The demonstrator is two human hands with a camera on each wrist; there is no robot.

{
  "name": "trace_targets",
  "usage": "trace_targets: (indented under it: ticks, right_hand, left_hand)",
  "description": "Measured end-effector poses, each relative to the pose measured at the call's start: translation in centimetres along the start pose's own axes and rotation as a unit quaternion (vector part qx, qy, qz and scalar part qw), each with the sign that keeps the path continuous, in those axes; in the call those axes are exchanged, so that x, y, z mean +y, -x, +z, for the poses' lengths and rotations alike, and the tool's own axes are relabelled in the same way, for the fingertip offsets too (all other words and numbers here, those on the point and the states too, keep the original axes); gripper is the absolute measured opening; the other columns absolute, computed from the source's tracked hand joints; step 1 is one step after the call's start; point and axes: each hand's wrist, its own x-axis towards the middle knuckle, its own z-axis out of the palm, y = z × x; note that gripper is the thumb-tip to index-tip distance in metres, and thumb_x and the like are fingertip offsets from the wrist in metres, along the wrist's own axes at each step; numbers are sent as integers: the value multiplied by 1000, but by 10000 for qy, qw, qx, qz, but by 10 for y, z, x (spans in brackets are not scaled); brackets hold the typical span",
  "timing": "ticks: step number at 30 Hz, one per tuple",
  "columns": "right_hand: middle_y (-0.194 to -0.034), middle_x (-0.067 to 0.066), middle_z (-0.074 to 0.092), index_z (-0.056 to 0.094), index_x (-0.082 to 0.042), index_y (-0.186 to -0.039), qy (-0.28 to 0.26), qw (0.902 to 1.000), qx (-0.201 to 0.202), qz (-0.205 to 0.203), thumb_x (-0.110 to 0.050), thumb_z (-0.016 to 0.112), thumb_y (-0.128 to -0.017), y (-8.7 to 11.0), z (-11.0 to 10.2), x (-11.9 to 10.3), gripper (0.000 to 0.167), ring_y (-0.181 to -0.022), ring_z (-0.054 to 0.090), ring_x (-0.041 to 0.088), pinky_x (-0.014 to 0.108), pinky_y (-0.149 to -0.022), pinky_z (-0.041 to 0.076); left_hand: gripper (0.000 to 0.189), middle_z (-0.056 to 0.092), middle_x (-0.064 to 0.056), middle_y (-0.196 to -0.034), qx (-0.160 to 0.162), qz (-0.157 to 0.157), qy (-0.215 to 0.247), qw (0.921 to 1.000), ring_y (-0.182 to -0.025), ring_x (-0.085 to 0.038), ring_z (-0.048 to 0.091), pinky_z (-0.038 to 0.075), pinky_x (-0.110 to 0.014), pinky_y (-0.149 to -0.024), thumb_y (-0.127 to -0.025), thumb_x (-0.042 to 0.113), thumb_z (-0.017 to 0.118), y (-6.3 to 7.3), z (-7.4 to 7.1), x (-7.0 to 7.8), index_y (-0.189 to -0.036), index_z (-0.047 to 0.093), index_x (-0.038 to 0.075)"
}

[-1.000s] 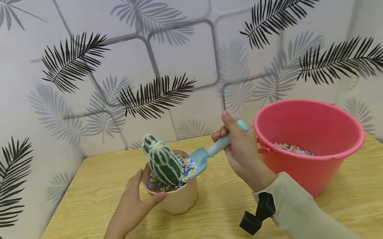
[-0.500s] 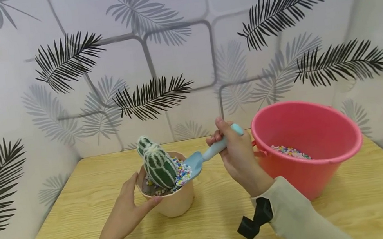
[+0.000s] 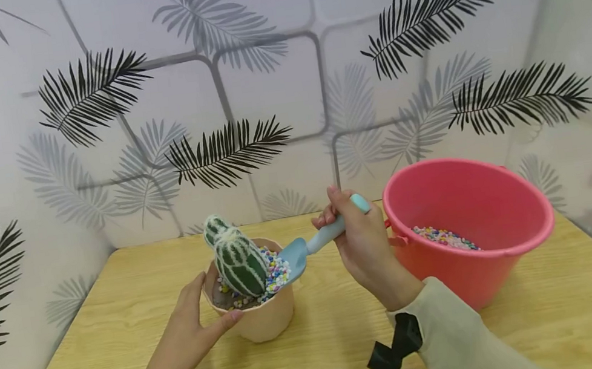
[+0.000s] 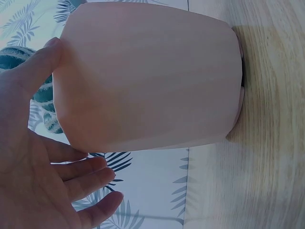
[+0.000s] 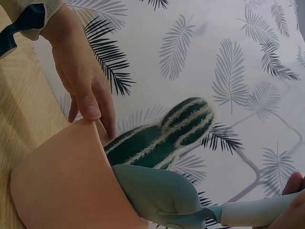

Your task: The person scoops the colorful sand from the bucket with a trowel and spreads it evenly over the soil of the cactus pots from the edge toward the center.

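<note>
A peach flower pot (image 3: 268, 324) stands on the table, holding a green and white fuzzy cactus (image 3: 239, 267) that leans left. Colourful pebbles (image 3: 274, 272) lie around the cactus's right side; brownish soil shows at the left. My left hand (image 3: 179, 341) holds the pot's left rim, thumb at the front and fingers along the far side; in the left wrist view its other fingers hang off the pot (image 4: 147, 76). My right hand (image 3: 366, 252) grips the handle of a light blue trowel (image 3: 295, 259). The trowel's blade (image 5: 157, 188) rests over the pot's right rim, tip inside.
A large pink bucket (image 3: 467, 287) stands at the right, close beside my right hand, with more coloured pebbles (image 3: 447, 237) inside. Behind the wooden table (image 3: 320, 352) is a wall with a leaf pattern (image 3: 285, 88).
The whole scene shifts slightly left in view. Both hands keep their holds on the pot and trowel, and fewer pebbles show on the blade than a second ago.
</note>
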Motion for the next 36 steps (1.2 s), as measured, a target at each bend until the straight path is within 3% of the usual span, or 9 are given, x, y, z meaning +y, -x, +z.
trace_targets:
  ticks: [7, 13, 18, 22, 26, 30, 33, 36]
  right_hand:
    - [-56, -3, 51, 49, -14, -61, 387, 9992, 74, -85, -14, 48, -100, -5, 6, -12, 39, -57, 54, 10, 25, -73, 54]
    - [-56, -2, 51, 52, -12, -64, 727, 9973, 61, 97, -15, 52, -99, -7, 17, -12, 34, -58, 56, 12, 25, -76, 53]
    - [-55, -2, 50, 50, -13, -62, 811, 9967, 15, 22, -13, 52, -98, -9, 22, -11, 36, -57, 55, 12, 26, -75, 53]
    - [-55, -2, 49, 49, -13, -61, 933, 9955, -142, 55, -15, 52, -98, -14, 23, -17, 37, -58, 53, 13, 27, -74, 52]
    - [-54, -2, 48, 51, -12, -60, 894, 9957, -158, 167, -16, 52, -98, -17, 20, -23, 39, -57, 50, 12, 26, -72, 51]
    - [-54, -3, 49, 51, -13, -59, 817, 9966, -50, 104, -16, 51, -99, -19, 20, -22, 40, -56, 50, 9, 24, -72, 52]
    - [-54, -4, 49, 50, -13, -59, 743, 9972, 10, 50, -15, 50, -99, -19, 21, -16, 40, -56, 49, 9, 24, -73, 52]
    - [-53, -3, 48, 49, -12, -60, 700, 9975, -5, 125, -14, 50, -99, -17, 24, -9, 39, -55, 48, 10, 24, -71, 51]
  left_hand:
    - [94, 23, -26, -152, 54, 252, -71, 9996, -137, -48, 27, 31, -63, -106, -87, 51, 63, -7, 4, 1, -149, 17, -3]
    - [94, 33, -29, -147, 438, 280, -579, 9970, -131, -49, 37, 37, -63, -100, -86, 54, 62, -8, 9, 9, -147, 22, -7]
    - [97, 40, -32, -141, 666, 102, -979, 9929, -125, -49, 45, 39, -65, -94, -85, 58, 62, -8, 14, 17, -143, 26, -10]
    - [97, 43, -29, -140, 703, -81, -1027, 9922, -122, -47, 49, 39, -64, -93, -82, 61, 62, -8, 13, 20, -142, 29, -8]
    - [100, 46, -27, -138, 495, -268, -839, 9949, -118, -45, 52, 44, -58, -93, -79, 67, 62, -8, 8, 14, -142, 30, -4]
    - [105, 38, -28, -144, 112, -424, -414, 9982, -125, -47, 47, 43, -57, -97, -77, 69, 62, -7, 0, 4, -146, 22, 0]
    - [105, 26, -25, -152, -81, -222, -62, 9997, -135, -45, 33, 34, -60, -105, -79, 64, 64, -6, 0, -2, -151, 14, 4]
    - [102, 24, -20, -155, -78, 87, -1, 9999, -138, -44, 29, 32, -61, -106, -81, 61, 64, -6, 1, -8, -153, 12, 10]
